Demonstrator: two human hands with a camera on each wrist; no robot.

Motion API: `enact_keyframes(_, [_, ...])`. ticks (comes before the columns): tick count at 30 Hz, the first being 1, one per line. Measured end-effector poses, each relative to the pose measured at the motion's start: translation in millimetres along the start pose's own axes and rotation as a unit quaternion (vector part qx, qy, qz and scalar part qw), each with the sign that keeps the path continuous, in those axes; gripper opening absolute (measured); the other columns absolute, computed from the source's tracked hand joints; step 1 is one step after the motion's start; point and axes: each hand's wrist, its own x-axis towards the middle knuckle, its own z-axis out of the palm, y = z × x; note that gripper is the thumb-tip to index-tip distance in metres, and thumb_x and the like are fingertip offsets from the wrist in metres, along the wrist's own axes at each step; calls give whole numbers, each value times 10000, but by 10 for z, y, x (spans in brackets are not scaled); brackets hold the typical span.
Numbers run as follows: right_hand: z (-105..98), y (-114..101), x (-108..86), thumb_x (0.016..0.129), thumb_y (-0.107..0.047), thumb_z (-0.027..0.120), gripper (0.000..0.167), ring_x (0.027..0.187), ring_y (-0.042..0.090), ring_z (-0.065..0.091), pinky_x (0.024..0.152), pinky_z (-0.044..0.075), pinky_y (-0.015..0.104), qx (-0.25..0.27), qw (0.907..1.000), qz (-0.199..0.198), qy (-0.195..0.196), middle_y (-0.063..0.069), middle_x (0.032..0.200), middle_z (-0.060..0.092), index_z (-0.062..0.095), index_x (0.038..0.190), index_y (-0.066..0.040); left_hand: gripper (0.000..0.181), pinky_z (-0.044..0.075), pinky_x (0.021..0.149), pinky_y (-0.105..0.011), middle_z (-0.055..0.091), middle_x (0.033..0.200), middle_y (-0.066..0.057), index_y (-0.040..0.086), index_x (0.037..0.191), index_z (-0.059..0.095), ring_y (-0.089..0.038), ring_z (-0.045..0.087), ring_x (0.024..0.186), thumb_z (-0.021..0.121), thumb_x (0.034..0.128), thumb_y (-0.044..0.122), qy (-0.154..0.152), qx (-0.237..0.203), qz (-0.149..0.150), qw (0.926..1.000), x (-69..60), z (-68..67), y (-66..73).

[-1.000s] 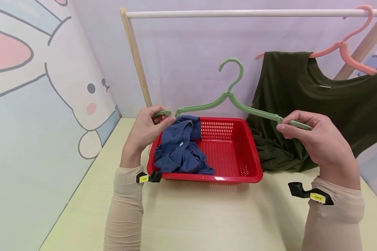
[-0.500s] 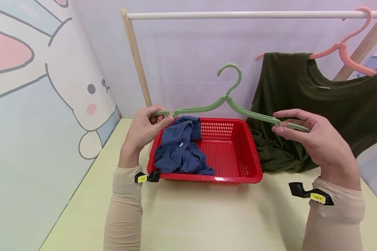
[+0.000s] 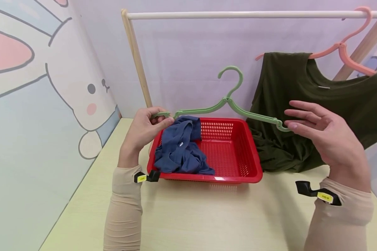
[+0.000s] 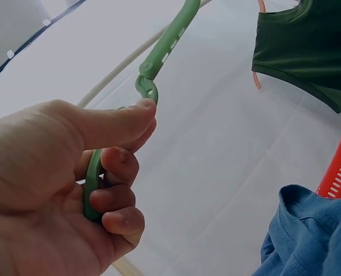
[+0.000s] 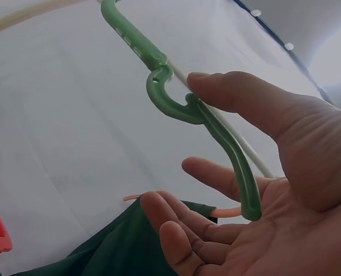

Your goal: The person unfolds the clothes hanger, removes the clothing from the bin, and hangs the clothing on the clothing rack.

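Observation:
A green folding clothes hanger [image 3: 251, 115] is held up level above the red basket [image 3: 204, 177], its hook upward. My left hand [image 3: 142, 130] grips its left arm end; in the left wrist view the fingers [image 4: 117, 167] curl round the green tip. At the other end my right hand [image 3: 333, 137] is spread, thumb apart from the fingers. The right wrist view shows the hanger's hinged end piece [image 5: 233, 152] hanging between that thumb and the fingers, which do not close on it; whether the thumb touches it I cannot tell. A crumpled blue garment [image 3: 182, 150] lies in the basket's left part.
A rack with a white rail [image 3: 207, 15] and a wooden post [image 3: 136, 57] stands behind. From the rail, at right, a pink hanger [image 3: 358, 64] carries a dark green sleeveless top [image 3: 289, 94]. Beneath everything is a pale wooden table [image 3: 207, 216].
The hanger has sunk slightly. My right hand has let go of its right end, opening its fingers and shifting a little right. My left hand keeps its grip.

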Motion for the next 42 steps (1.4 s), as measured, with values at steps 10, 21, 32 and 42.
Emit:
enact_keyframes(10, [-13, -61, -36, 1038, 76, 712, 608, 1234, 119, 739, 994, 537, 147, 151, 9998, -45, 121, 72, 1504, 671, 569, 1611, -74, 145, 329, 593, -282, 513, 819, -73, 61, 1138, 822, -196, 447, 705, 830, 1027, 154, -277, 10, -56, 9996, 18, 61, 22])
enact_keyframes(21, [98, -83, -24, 1049, 23, 730, 573, 1219, 110, 746, 1004, 510, 143, -183, 9995, 191, 196, 29, 1497, 676, 596, 1589, -112, 119, 349, 621, -294, 500, 785, -69, 63, 990, 749, -195, 440, 689, 821, 1030, 150, -539, 108, 106, 9984, 63, 193, 30])
enact_keyframes(32, [452, -126, 48, 1070, -225, 772, 445, 1154, 139, 750, 918, 591, 174, -1816, 9826, 367, 117, -49, 1370, 751, 686, 1506, -190, 97, 350, 640, -300, 493, 777, -61, 86, 1002, 772, -218, 440, 702, 822, 1034, 162, -730, 269, 127, 9969, 82, 287, 9])
enact_keyframes(42, [746, -103, 90, 1025, -272, 840, 380, 1018, 222, 786, 864, 644, 271, -1621, 9859, 414, -82, 17, 1153, 815, 764, 1370, -133, 98, 353, 639, -307, 493, 752, -44, 92, 970, 765, -219, 437, 678, 832, 1021, 142, -841, 383, 235, 9954, 99, 355, 12])
